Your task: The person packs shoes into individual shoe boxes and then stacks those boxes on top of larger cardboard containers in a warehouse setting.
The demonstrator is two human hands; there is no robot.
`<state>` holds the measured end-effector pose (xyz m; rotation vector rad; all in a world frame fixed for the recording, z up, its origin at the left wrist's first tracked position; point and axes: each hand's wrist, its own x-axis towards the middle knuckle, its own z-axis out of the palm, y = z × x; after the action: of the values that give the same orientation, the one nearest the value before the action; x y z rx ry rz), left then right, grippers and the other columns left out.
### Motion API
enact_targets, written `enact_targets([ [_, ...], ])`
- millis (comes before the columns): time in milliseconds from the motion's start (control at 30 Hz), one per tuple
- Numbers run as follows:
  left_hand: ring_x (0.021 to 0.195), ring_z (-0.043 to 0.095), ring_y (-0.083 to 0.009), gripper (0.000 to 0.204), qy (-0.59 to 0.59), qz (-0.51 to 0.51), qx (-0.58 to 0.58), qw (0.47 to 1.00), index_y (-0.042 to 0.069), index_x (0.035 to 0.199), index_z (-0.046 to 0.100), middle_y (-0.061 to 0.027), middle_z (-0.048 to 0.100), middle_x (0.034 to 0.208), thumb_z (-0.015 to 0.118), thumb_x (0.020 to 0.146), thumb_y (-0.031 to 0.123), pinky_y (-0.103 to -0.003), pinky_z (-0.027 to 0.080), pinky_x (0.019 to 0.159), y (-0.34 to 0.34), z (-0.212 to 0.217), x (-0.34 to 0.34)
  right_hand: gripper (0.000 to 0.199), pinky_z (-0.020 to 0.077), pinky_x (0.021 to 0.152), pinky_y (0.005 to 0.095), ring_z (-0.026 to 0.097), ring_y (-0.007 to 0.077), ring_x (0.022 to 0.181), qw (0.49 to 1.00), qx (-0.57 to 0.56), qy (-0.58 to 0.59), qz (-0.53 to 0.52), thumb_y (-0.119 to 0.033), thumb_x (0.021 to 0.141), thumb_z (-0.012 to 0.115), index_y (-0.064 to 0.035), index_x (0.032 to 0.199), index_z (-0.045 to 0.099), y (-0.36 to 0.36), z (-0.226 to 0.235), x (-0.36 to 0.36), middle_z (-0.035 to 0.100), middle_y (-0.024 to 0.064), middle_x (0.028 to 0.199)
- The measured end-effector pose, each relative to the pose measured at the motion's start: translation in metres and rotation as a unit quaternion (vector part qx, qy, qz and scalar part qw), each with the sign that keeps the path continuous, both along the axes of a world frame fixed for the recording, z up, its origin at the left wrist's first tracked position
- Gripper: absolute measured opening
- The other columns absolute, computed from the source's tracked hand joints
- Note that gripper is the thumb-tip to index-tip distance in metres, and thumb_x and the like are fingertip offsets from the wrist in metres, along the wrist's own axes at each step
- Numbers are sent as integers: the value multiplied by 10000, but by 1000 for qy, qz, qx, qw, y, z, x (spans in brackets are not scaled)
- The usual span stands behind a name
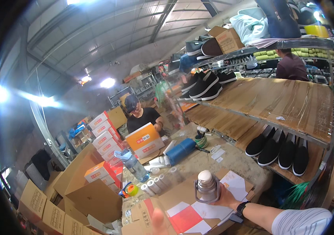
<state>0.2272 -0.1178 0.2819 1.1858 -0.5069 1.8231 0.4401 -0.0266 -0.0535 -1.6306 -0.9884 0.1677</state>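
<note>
My right hand (pixel 226 196) is wrapped round the side of a silver metal thermos flask (pixel 208 191) with a pale cap and a carrying loop. The flask is above flat cardboard and a red-and-white shoe box sheet (pixel 186 218) on the near part of the table. A dark watch (pixel 242 207) is on my right wrist. At the lower edge, left of the flask, a blurred bit of my left hand (pixel 159 221) shows; its fingers are too smeared to read. Left of the flask stand white rolls (pixel 155 185) and a clear water bottle (pixel 136 168) with a blue lid.
A seated co-worker (pixel 145 118) across the table handles an orange-and-white box (pixel 145 140). Stacked shoe boxes (pixel 108 137) and open cartons (pixel 94 197) stand left. A blue roll (pixel 180 151) lies mid-table. Right, a rack (pixel 269 102) carries black shoes (pixel 278 150); another person is behind it.
</note>
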Motion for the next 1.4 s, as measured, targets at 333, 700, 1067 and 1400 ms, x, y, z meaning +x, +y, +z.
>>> enact_targets([
  [333, 946, 621, -371, 293, 64, -10, 65, 996, 130, 1140, 463, -95, 540, 1096, 581, 915, 277, -638, 276, 1082, 17, -10, -8, 1101, 432, 1012, 415, 496, 348, 1232, 1000, 14, -19, -19, -407, 559, 873, -73, 1424, 280, 1, -6, 3, 482, 194, 1335],
  [700, 1001, 636, -316, 323, 360, 2, 52, 931, 97, 1218, 466, -164, 589, 1130, 554, 924, 197, -487, 431, 1014, 101, -41, 1, 1059, 413, 1025, 433, 476, 366, 1238, 1000, 14, 3, 12, -415, 593, 859, -69, 1419, 294, 4, -1, 0, 458, 209, 1350],
  [1067, 1027, 587, -247, 746, 611, 250, 183, 728, 30, 1231, 547, -130, 568, 1114, 874, 601, 257, -340, 490, 885, 223, -98, 84, 1095, 426, 1013, 427, 486, 353, 1231, 1000, 16, -23, -2, -326, 550, 891, -71, 1420, 278, 10, -8, 5, 492, 193, 1317],
  [1400, 1093, 570, -318, 601, 730, 271, 292, 556, 149, 1169, 614, -120, 579, 1171, 786, 622, 330, -439, 466, 913, 194, -122, 133, 1108, 432, 1005, 427, 487, 355, 1228, 1000, -2, 11, -7, -280, 513, 904, -64, 1406, 286, 9, -16, 6, 495, 188, 1322],
])
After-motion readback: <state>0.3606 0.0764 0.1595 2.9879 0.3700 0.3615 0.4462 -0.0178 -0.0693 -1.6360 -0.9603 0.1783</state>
